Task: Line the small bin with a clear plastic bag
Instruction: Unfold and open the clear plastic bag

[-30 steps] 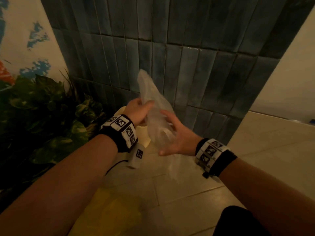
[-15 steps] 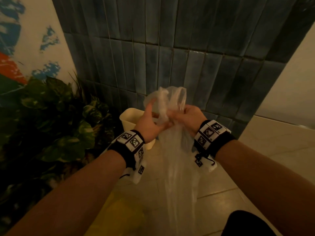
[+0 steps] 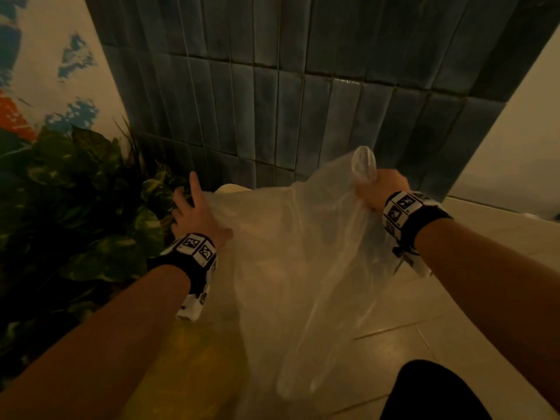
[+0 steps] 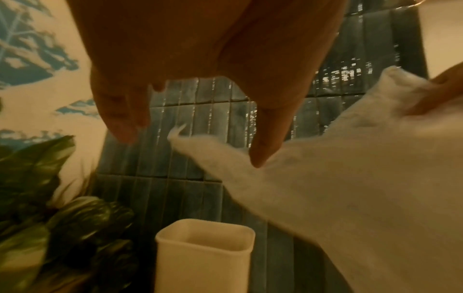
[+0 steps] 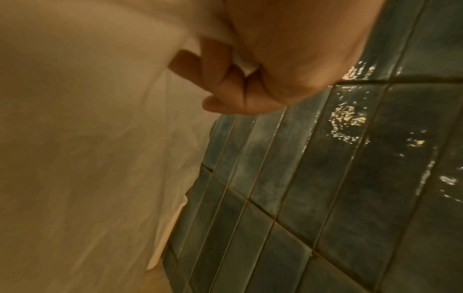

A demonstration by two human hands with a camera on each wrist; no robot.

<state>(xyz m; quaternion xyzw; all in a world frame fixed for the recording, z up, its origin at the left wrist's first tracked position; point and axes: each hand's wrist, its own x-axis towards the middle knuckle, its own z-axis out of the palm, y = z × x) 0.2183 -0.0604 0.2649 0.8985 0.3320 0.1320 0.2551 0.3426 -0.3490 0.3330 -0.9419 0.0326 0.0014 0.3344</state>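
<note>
A clear plastic bag (image 3: 297,244) hangs stretched between my two hands above the floor. My right hand (image 3: 375,189) grips its upper right edge, fingers curled round the bunched plastic (image 5: 87,138) in the right wrist view. My left hand (image 3: 194,201) keeps its fingers straight at the bag's left edge, and one finger presses into the plastic (image 4: 350,198). The small cream bin (image 4: 203,261) stands on the floor against the tiled wall, below my left hand. In the head view only a bit of the bin's rim (image 3: 231,187) shows behind the bag.
A leafy plant (image 3: 75,207) crowds the left side, right beside the bin. Dark blue wall tiles (image 3: 272,101) stand behind it. Something yellow (image 3: 188,374) lies on the pale floor tiles (image 3: 454,344) under my left forearm. A dark shape (image 3: 430,395) sits at the bottom right.
My hands were together at the bag's top; they have pulled apart, left hand leftward and right hand rightward, spreading the bag wide. The bag now hides most of the bin.
</note>
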